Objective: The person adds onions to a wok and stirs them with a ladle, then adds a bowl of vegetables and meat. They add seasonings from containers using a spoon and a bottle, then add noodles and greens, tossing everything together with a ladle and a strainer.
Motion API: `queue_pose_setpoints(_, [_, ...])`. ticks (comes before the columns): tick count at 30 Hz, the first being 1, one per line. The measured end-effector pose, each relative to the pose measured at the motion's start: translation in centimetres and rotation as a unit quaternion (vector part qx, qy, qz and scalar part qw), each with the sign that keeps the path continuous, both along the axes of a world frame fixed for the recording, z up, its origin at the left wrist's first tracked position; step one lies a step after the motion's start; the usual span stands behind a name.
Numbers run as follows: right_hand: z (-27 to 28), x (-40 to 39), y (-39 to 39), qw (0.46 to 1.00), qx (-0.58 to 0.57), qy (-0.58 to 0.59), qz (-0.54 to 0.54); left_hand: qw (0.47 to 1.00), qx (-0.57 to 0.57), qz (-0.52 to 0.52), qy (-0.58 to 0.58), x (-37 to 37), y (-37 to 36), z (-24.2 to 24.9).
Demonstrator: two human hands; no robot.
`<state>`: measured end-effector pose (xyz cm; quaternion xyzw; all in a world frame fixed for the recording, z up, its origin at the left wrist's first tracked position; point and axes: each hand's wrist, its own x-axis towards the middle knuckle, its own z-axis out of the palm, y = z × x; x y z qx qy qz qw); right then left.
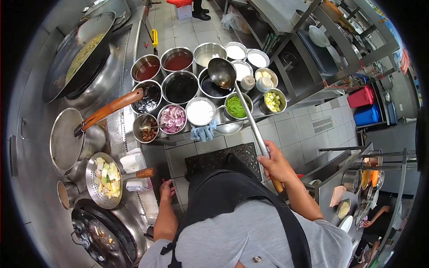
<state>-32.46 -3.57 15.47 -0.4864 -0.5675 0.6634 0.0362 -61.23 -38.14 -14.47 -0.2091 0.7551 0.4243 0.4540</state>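
Note:
My right hand [275, 162] is wrapped around the wooden-ended metal handle of a long ladle [252, 118]. The ladle's bowl, with a little brownish liquid in it, hangs over a pot of dark sauce [210, 85]. My left hand [167, 190] is low beside my apron, fingers loosely apart, holding nothing. Near it lie a folded white cloth [133, 166] and a perforated strainer [92, 182] with cut cabbage in it. Around the ladle bowl stand pots of white powder [200, 110], green vegetable strips [236, 106] and sliced red onion [173, 119].
A wok [58, 71] with yellowish liquid sits at the far left. Another wok [129, 228] with food is at the lower left. A wooden-handled round sieve [67, 138] rests between them. A black mat [245, 154] lies on the floor. Another person's arm [377, 216] shows at lower right.

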Motion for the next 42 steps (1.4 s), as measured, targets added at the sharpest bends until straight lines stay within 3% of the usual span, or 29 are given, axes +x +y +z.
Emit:
queue_pose_setpoints(7, [-1.1, -0.1, 0.9, 1.0, -0.008, 0.003, 0.025, 1.0, 0.005, -0.009, 0.005, 0.1, -0.1, 0.0])
queue_pose_setpoints(15, [0.2, -0.3, 1.1, 0.989, -0.112, 0.089, -0.039, 0.995, 0.004, -0.036, 0.09, 1.7, 1.5, 1.5])
queue_pose_setpoints(18, [0.9, -0.7, 1.0, 0.992, -0.095, 0.079, -0.037, 0.969, -0.081, -0.133, 0.194, 1.4, 0.7, -2.1])
queue_pose_setpoints(27, [1.4, -0.9, 1.2, 0.993, -0.08, 0.079, -0.034, 0.95, -0.122, -0.219, 0.185, 1.3, 0.8, -1.8])
queue_pose_setpoints(36, [2.6, -1.7, 1.2, 0.989, -0.097, 0.106, -0.034, 0.95, -0.138, -0.224, 0.169, 1.1, 0.8, -2.8])
queue_pose_setpoints(42, [5.7, -3.6, 0.0, 0.992, -0.047, 0.1, 0.068, 0.948, -0.117, -0.231, 0.183, 1.2, 0.6, -3.4])
